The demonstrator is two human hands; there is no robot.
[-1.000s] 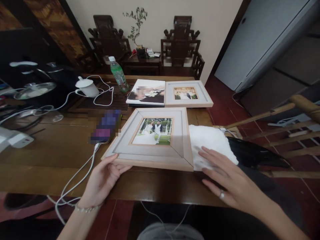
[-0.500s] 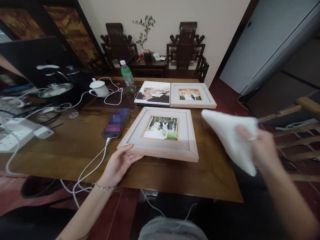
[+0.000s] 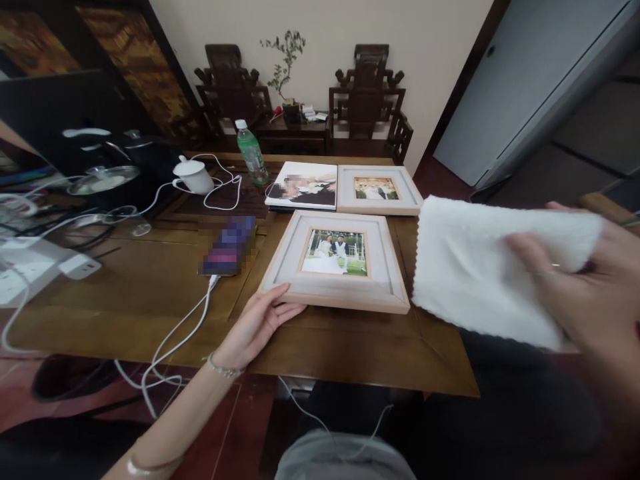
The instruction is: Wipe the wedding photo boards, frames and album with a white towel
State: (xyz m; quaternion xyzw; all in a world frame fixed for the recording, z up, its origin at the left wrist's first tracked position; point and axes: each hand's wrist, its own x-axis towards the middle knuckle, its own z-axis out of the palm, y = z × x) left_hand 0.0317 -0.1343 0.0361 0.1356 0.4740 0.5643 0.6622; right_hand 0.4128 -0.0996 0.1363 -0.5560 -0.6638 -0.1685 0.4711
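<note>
A light wooden photo frame (image 3: 385, 287) with a wide pale mat and a small wedding picture lies over the table's front right part, its near edge slightly raised. My left hand (image 3: 265, 320) grips its near left corner, thumb on top and fingers underneath. In the air right of the frame, my right hand (image 3: 570, 273), blurred by motion, pinches a white cloth (image 3: 465, 260) with a scalloped edge. The cloth hangs spread out, apart from the photo frame. Behind lie a second photo frame (image 3: 410, 193) and a white-edged photo panel (image 3: 320, 175), side by side.
Left of the photo frame lies a phone (image 3: 230, 243) with a white cable (image 3: 200, 320). Farther back stand a green-labelled bottle (image 3: 253, 157) and a white lidded cup (image 3: 195, 179). A power strip (image 3: 30, 270) and tangled cords cover the table's left side.
The photo frame and my left hand have shifted right in view. My right hand has carried the cloth right and a little up, and the cloth is now spread wider.
</note>
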